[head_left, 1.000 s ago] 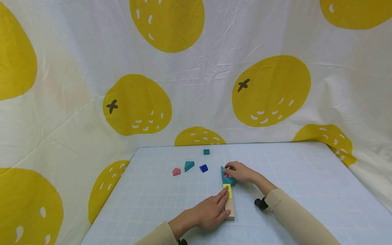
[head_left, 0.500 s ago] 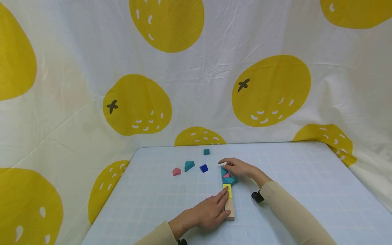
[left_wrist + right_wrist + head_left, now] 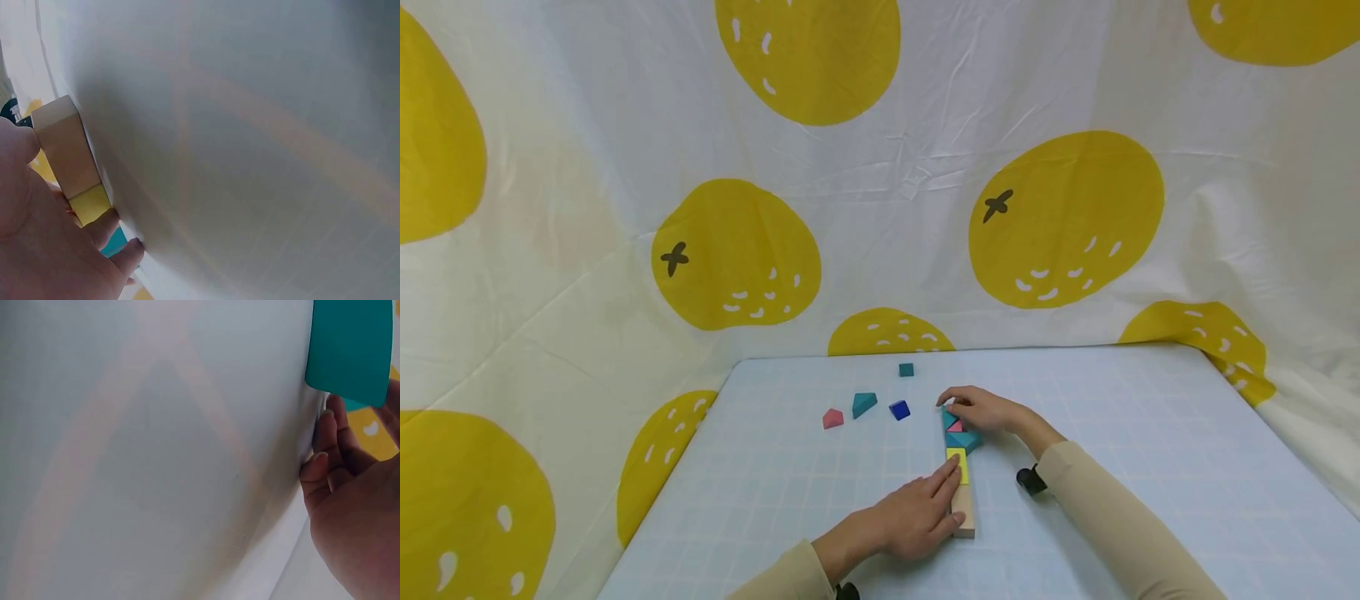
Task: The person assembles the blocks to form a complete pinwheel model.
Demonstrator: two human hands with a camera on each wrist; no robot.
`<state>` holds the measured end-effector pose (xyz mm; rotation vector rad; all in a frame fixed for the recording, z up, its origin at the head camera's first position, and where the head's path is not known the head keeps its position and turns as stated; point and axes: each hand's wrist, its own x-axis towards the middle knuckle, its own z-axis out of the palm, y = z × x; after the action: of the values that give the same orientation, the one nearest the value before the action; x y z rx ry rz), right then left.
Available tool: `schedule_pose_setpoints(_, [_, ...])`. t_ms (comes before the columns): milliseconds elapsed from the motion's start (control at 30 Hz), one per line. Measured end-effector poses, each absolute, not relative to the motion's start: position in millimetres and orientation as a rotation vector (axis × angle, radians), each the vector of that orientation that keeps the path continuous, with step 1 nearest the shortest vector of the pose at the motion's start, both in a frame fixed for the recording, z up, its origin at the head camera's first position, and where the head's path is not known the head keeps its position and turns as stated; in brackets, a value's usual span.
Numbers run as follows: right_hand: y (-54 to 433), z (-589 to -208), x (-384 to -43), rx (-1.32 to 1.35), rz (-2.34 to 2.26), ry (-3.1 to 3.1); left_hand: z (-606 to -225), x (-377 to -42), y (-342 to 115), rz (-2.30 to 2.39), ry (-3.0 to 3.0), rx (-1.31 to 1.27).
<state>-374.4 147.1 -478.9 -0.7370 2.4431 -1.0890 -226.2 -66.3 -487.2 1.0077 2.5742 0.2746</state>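
As your straight-fingered left hand (image 3: pixel 919 517) steadies yellow rectangular block (image 3: pixel 964 467), lightly align far teal wooden triangle (image 3: pixel 948 418); right hand (image 3: pixel 988 411) grip unclear.

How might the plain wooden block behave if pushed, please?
The plain wooden block would probably slide rather than roll, given its flat faces. Abutting the yellow block, it might shove that along. The left hand, lying over both, could hinder this.
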Motion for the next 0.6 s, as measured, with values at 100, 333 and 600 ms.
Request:
schedule_pose_setpoints(100, [147.3,-479.1,-375.3,-0.738,-1.079,2.433,-486.7,-226.1,-66.2,0.271,2.577,1.004])
schedule_pose_setpoints(333, [147.1,-478.0,-374.4,-0.74,-1.058,2.43,-485.9,-225.1,-66.6,0.275,2.576,1.017])
schedule_pose_setpoints(600, [148.1,-479.4,-373.6,-0.729,-1.084,2.418,-486.3,-225.5,-66.2,0.261,2.58,1.018])
